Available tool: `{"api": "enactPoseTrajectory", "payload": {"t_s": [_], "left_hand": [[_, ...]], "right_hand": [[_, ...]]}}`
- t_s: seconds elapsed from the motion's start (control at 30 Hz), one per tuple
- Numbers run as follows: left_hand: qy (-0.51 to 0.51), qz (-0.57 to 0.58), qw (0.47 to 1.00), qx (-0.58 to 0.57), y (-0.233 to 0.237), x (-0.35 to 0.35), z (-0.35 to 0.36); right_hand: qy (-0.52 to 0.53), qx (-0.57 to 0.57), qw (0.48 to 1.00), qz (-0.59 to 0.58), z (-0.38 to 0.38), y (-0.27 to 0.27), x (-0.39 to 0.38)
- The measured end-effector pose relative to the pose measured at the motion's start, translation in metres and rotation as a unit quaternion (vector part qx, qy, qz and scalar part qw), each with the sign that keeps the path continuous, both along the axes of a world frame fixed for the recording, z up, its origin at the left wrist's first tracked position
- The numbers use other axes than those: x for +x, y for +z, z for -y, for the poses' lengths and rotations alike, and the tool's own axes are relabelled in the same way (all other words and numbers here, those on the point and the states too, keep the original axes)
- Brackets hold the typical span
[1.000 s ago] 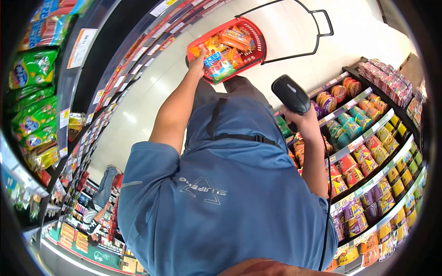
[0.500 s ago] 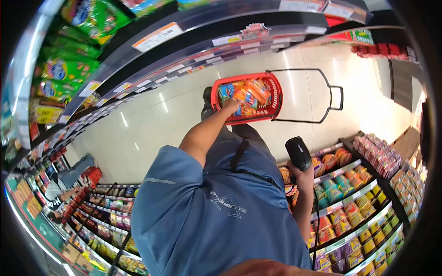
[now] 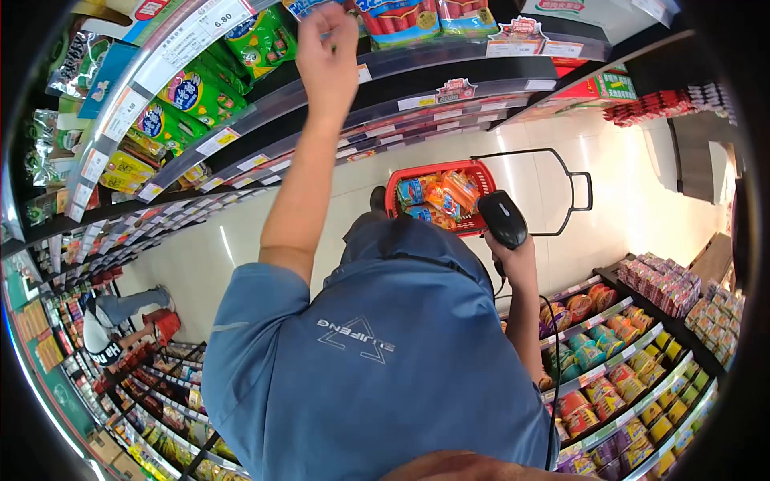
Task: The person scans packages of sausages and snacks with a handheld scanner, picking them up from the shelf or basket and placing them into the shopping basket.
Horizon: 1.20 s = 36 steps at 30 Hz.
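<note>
My left hand [image 3: 329, 52] is raised at the shelf, its fingers loosely curled and apart, with nothing visible in them. Just behind its fingertips lies a blue packet [image 3: 305, 6], partly hidden. To its right on the same shelf are blue-and-red packets [image 3: 401, 20]; to its left, green packets [image 3: 261, 44]. My right hand [image 3: 517, 256] is closed around the handle of a black handheld device [image 3: 503, 219] with a cable. Near my feet, a red basket [image 3: 391, 192] on the floor holds several orange and blue packets [image 3: 457, 192].
The basket's black handle [image 3: 589, 192] extends to the right. Shelves of colourful packets [image 3: 581, 405] stand at the lower right. At the far left, a person [image 3: 104, 325] is by the shelves with a red basket [image 3: 164, 327]. Pale floor [image 3: 321, 208] runs along the aisle.
My left hand has left the basket and moved up and left to the shelf. My right hand, with the device, has shifted up and slightly left, closer to the basket.
</note>
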<state>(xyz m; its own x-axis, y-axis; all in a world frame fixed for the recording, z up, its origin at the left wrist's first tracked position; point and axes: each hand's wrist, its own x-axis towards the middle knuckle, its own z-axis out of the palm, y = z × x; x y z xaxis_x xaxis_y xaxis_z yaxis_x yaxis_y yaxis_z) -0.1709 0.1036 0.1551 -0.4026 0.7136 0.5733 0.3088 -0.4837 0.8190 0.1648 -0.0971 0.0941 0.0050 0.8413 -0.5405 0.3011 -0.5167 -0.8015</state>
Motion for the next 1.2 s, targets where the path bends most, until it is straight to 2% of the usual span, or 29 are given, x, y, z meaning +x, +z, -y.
{"api": "enactPoseTrajectory", "payload": {"t_s": [0.07, 0.13, 0.2, 0.27, 0.3, 0.33, 0.4, 0.47, 0.57, 0.6, 0.67, 0.73, 0.83, 0.87, 0.93, 1.0, 1.07, 1.1, 1.13, 1.2], "left_hand": [[-0.016, 0.006, 1.0, -0.017, 0.007, -0.013, -0.026], [-0.093, -0.053, 0.987, -0.117, 0.011, -0.022, -0.049], [-0.112, -0.008, 0.985, -0.131, 0.018, -0.012, -0.056], [0.04, -0.211, 0.958, -0.188, 0.041, 0.0, -0.05], [0.037, -0.183, 0.954, -0.236, 0.053, 0.007, -0.047], [0.03, -0.183, 0.954, -0.234, 0.046, 0.005, -0.051], [-0.064, -0.048, 0.982, -0.173, 0.032, -0.002, -0.058], [-0.068, -0.019, 0.981, -0.181, 0.029, -0.006, -0.062], [-0.156, 0.16, 0.975, 0.01, 0.027, -0.018, -0.062], [-0.154, 0.16, 0.975, 0.011, 0.029, -0.02, -0.059], [-0.199, 0.234, 0.951, -0.046, 0.031, -0.025, -0.044], [-0.207, 0.259, 0.941, -0.07, 0.033, -0.026, -0.029], [-0.285, 0.358, 0.879, -0.135, 0.036, -0.021, 0.001], [-0.278, 0.35, 0.883, -0.142, 0.033, -0.017, 0.01], [-0.328, 0.365, 0.846, -0.21, 0.03, -0.01, 0.031], [-0.335, 0.372, 0.836, -0.224, 0.021, 0.005, 0.044], [-0.365, 0.437, 0.791, -0.222, 0.006, 0.017, 0.053], [-0.395, 0.455, 0.764, -0.23, 0.013, 0.028, 0.06], [-0.451, 0.506, 0.692, -0.248, 0.01, 0.032, 0.062], [-0.699, 0.487, 0.51, -0.122, -0.015, 0.045, 0.055]], "right_hand": [[0.0, -0.001, 1.0, 0.003, 0.0, 0.004, -0.009], [-0.014, 0.008, 1.0, -0.025, 0.002, 0.003, -0.017], [-0.032, 0.011, 0.999, -0.029, 0.006, -0.001, -0.023], [-0.043, 0.009, 0.998, -0.04, 0.011, -0.003, -0.029], [-0.045, 0.012, 0.998, -0.05, 0.013, -0.002, -0.031], [-0.052, 0.014, 0.997, -0.048, 0.015, -0.005, -0.033], [-0.055, 0.034, 0.997, -0.037, 0.019, -0.015, -0.037], [-0.06, 0.035, 0.997, -0.039, 0.021, -0.017, -0.037], [-0.044, 0.038, 0.998, -0.021, 0.024, -0.017, -0.037], [-0.048, 0.035, 0.998, -0.018, 0.024, -0.017, -0.036], [-0.048, 0.032, 0.998, -0.015, 0.022, -0.017, -0.035], [-0.043, 0.048, 0.998, -0.016, 0.019, -0.009, -0.036], [-0.037, 0.023, 0.999, -0.007, 0.011, 0.015, -0.041], [-0.049, 0.015, 0.999, -0.011, 0.009, 0.02, -0.042], [-0.036, 0.022, 0.999, -0.006, 0.006, 0.02, -0.04], [-0.026, 0.059, 0.998, -0.016, 0.005, 0.023, -0.039], [-0.015, 0.034, 0.999, -0.014, 0.004, 0.032, -0.038], [-0.021, 0.059, 0.997, -0.041, 0.004, 0.037, -0.039], [-0.028, 0.084, 0.994, -0.068, 0.005, 0.043, -0.04], [-0.014, 0.069, 0.995, -0.068, 0.007, 0.061, -0.043]]}}
